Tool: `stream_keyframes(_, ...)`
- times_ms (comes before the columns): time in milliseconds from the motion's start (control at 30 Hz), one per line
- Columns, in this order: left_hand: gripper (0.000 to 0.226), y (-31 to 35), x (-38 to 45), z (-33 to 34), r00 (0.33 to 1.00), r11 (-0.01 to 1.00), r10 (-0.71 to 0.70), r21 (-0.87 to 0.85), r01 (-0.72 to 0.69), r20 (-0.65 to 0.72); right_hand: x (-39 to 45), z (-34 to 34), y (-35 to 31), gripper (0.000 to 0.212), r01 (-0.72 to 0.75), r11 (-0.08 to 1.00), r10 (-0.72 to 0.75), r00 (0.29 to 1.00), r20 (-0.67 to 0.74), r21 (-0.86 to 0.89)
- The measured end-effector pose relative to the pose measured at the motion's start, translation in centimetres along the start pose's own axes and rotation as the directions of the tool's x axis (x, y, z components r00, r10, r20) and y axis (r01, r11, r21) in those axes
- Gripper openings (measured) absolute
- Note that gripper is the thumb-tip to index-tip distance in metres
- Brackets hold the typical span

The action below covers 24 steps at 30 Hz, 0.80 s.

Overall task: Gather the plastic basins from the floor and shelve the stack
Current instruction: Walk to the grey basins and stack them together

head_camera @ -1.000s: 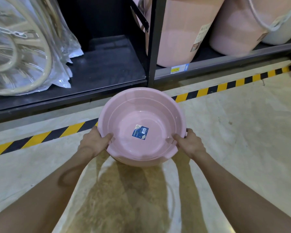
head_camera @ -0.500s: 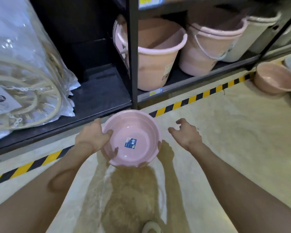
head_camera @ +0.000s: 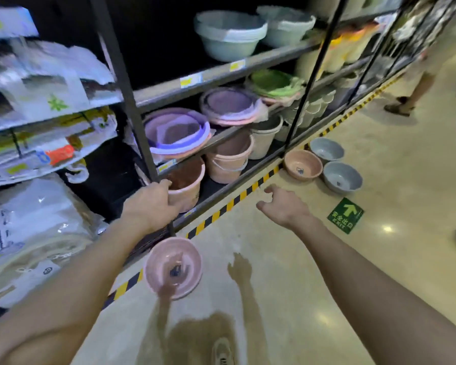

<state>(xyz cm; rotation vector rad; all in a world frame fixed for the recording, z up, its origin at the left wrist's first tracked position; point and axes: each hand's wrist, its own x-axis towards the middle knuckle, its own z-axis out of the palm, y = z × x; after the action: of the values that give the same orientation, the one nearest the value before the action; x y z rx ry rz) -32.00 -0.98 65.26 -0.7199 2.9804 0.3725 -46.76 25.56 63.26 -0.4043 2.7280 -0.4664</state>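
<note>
Floor: pale polished floor [head_camera: 287, 299] with a yellow-and-black hazard stripe [head_camera: 221, 212] running along the foot of the dark metal shelving [head_camera: 121, 75]; much of the view is smeared by motion.
Nearest, cut off: the toe of a shoe [head_camera: 223, 350] at the bottom edge, the rest out of view.
Pink basin: a pink basin [head_camera: 173, 267] sits on the floor just beside the stripe, with no hand on it; the dark label inside is too blurred to read.
Left hand: the left hand [head_camera: 153, 204] is raised in front of the shelving post and a pink bucket [head_camera: 187, 185]; fingers curl loosely and I cannot tell whether they touch either.
Right hand: the right hand [head_camera: 282, 206] hangs over the floor, fingers loosely spread, holding nothing.
Floor sign: a green exit sticker [head_camera: 345, 215] lies right of that hand.
Farther basins: a tan-pink basin [head_camera: 302, 165] and two grey basins [head_camera: 342, 177] [head_camera: 326, 149] rest close together on the floor by the stripe.
Shelves: stacked tubs and bagged goods, blurred.
Far right: another person's legs [head_camera: 416, 88], cropped at the edge.
</note>
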Motion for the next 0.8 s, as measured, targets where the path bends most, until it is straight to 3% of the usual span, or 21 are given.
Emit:
stream_keyframes(67,0.069,3.9,-0.2,-3.5,0.998,0.998,0.070,0.001,-0.070,-0.002,-1.9,-4.5,1.1,0.062,-0.017,1.000,0.017,1.000,-0.019,0.008)
stream_keyframes(200,0.040,12.0,0.6,-7.6,0.967,0.967,0.251,0.060,-0.248,-0.045,-4.6,-11.3,5.6,0.060,-0.049,0.998,0.053,0.992,-0.114,0.032)
stream_keyframes(333,0.044,21.8,2.3,-7.4,0.905,0.898,0.426,0.125,-0.421,-0.018,-6.8,-16.4,12.1,0.061,-0.127,0.991,0.135,0.973,-0.187,0.050)
stream_keyframes(467,0.038,35.0,3.8,-4.7,0.826,0.815,0.559,0.134,-0.563,0.071,-10.1,-20.4,21.8,0.059,-0.298,0.941,0.329,0.917,-0.227,0.161)
stream_keyframes(633,0.045,53.0,1.9,-1.3,0.599,0.595,0.797,0.069,-0.801,0.084,-15.7,-25.6,35.4,0.061,-0.508,0.830,0.557,0.778,-0.291,0.230)
stream_keyframes(800,0.057,67.0,-0.6,1.9,0.398,0.405,0.904,-0.010,-0.914,0.156,-20.7,-28.5,45.2,0.061,-0.637,0.695,0.719,0.609,-0.336,0.334)
